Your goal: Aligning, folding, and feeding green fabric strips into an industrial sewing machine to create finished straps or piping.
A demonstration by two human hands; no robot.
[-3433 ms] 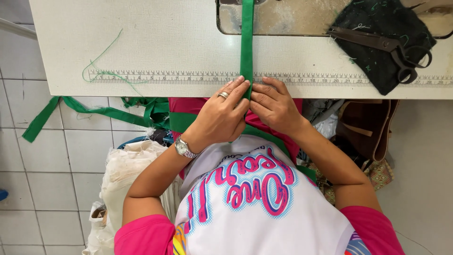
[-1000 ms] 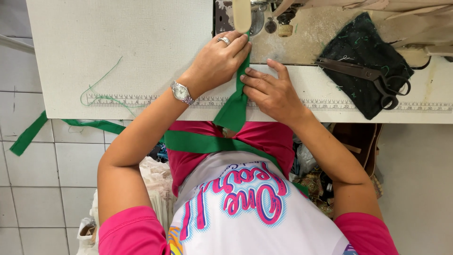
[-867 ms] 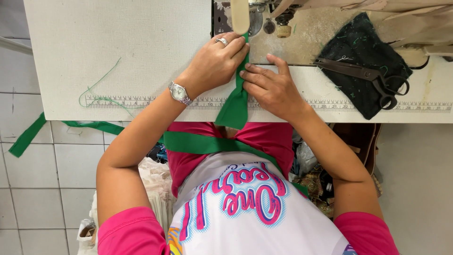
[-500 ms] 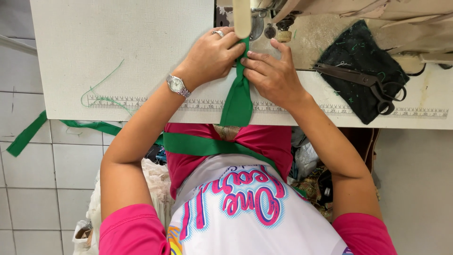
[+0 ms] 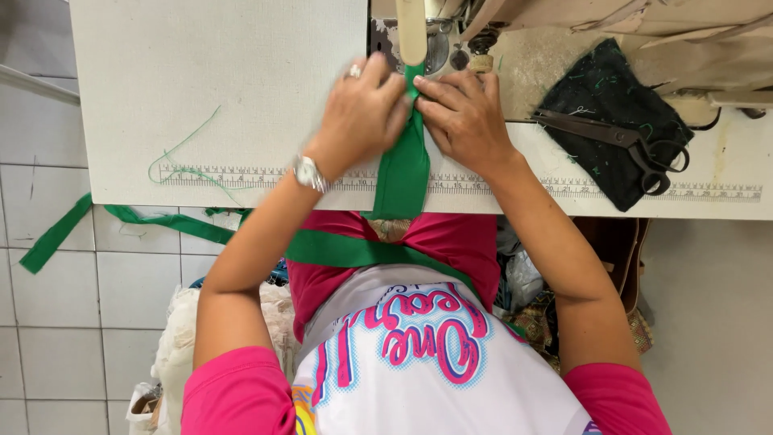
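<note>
You are pressing your left hand (image 5: 360, 113) and right hand (image 5: 465, 115) flat against the narrow end of the green fabric strip (image 5: 402, 169), pinching it between the fingertips of both hands right at the foot of the sewing machine (image 5: 435, 36). The strip is lying on the white table (image 5: 217, 89), running back over the table edge to your lap, with more of it trailing toward the tiled floor. It looks as though the end is being lined up and stitching is only starting; nearly the whole length seems left to feed. The scissors (image 5: 620, 141) are lying untouched on the dark cloth (image 5: 612, 105)
</note>
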